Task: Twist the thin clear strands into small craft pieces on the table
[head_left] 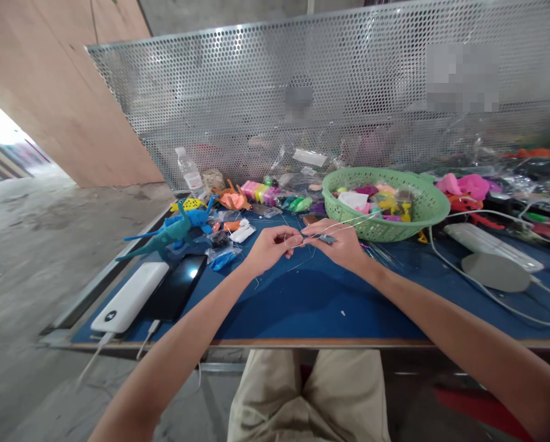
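Above the middle of the blue table (284,313), my left hand (271,247) has its fingers closed in a pinch on thin pale strands (348,220). My right hand (340,244) is close beside it, fingertips nearly touching the left ones, closed on the same strands, which stick out up and to the right. A small dark metallic tool (326,238) lies within my right hand. More thin strands (380,253) lie on the table just right of that hand, near the green basket.
The green basket (422,224) holds colourful pieces. Toy dinosaurs (176,230), a bottle (189,172), a white power bank (130,296) and a phone (178,288) are at left. At right lie a grey disc (496,272) and cables. A perforated metal panel (238,92) stands behind.
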A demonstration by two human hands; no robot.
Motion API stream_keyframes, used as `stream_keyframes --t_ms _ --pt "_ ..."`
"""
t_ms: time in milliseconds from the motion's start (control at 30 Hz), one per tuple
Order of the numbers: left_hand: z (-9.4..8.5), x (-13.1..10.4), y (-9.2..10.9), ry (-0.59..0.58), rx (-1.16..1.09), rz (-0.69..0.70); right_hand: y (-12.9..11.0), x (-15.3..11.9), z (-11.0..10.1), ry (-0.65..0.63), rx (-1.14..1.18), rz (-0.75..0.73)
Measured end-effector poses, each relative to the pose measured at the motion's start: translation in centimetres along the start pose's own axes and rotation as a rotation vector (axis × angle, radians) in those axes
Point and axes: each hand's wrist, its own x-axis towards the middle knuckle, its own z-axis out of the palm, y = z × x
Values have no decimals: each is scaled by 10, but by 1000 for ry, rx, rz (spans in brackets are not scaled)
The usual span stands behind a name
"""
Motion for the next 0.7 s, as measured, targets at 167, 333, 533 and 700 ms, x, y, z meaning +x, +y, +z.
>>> stream_keyframes --t_ms 167,333,533,700 --pt "7 -1 2 34 -66 14 -3 -2 4 102 28 -6" --pt "15 0 1 77 -220 -29 -6 0 4 169 -14 -58" --pt "17 -2 4 122 -215 8 -11 1 5 185 -107 -68" --pt "17 -3 9 169 -170 48 -18 -1 8 175 -103 18"
